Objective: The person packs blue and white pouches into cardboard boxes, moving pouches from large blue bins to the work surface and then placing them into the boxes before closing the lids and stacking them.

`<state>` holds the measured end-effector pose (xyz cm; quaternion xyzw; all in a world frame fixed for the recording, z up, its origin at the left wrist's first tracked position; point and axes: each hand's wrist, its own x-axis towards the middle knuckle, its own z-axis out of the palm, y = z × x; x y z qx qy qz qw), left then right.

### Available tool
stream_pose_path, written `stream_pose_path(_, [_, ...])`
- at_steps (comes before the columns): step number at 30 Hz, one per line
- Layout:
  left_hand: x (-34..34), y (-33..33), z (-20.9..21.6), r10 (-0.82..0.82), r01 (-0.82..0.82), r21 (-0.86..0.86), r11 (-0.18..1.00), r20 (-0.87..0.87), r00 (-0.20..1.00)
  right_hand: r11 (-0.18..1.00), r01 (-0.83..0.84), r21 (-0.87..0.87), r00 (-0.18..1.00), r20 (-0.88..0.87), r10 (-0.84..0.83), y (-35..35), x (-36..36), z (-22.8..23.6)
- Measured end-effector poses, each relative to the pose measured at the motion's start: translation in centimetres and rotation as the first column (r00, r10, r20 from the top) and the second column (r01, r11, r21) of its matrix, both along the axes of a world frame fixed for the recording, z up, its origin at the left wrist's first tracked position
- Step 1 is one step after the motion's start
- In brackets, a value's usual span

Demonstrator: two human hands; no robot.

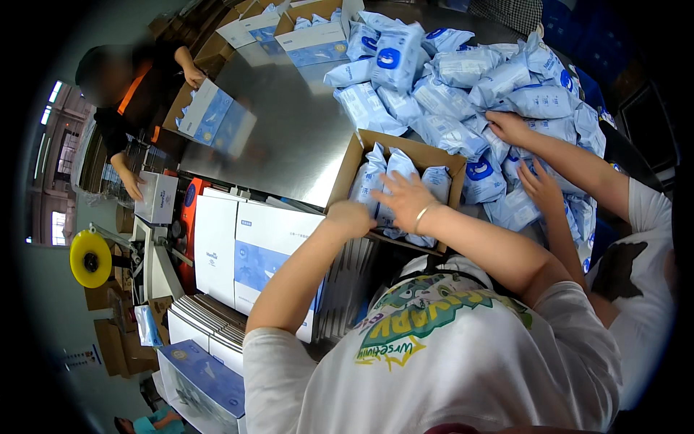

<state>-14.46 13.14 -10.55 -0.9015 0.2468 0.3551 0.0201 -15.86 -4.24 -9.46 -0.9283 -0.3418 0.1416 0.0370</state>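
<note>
An open cardboard box (pixel 458 176) holds several upright white-and-blue soft packs (pixel 369 179) in a row. My right hand (pixel 405 201) lies over the packs with its fingers spread, a thin bracelet at its wrist. At the box's near left corner my left hand (pixel 350 219) is curled closed against the box edge; its fingertips are partly hidden. Beyond the box and to its right spreads a large heap of the same kind of packs (pixel 441 98).
At right, a co-worker's hands (pixel 510 129) reach into the heap. Another person at far left handles a filled box (pixel 210 116) on the metal table (pixel 289 137). More filled boxes (pixel 312 45) stand at the back. Stacked flat cartons (pixel 217 249) and a yellow tape roll (pixel 91 259) are left.
</note>
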Motion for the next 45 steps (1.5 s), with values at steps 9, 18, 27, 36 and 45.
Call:
stream_pose_path(9, [-7.2,2.7,12.0,0.525,-0.214,-0.606,0.766,0.397,0.753,0.979,-0.058,-0.198,0.945,-0.328,-0.011,2.3,3.7,-6.2])
stream_pose_path(18, [2.3,8.9,26.0,0.486,-0.585,-0.252,0.771,0.827,0.284,0.953,-0.182,-0.240,0.976,-0.158,0.147,6.4,8.2,-8.6])
stream_pose_path(27, [-30.5,23.1,26.4,0.870,-0.918,0.395,-0.044,0.467,0.159,0.965,-0.186,-0.183,0.974,-0.164,0.157,7.1,14.7,-11.3])
stream_pose_path(36, [-39.3,21.3,21.6,0.782,-0.685,-0.691,-0.233,0.286,-0.554,0.970,-0.237,-0.058,0.956,-0.190,0.223,6.2,15.6,-9.5])
stream_pose_path(45, [-43.3,22.1,20.6,0.729,-0.131,-0.952,-0.276,-0.118,-0.674,0.924,-0.123,0.362,0.992,0.029,0.121,8.6,14.0,-2.3])
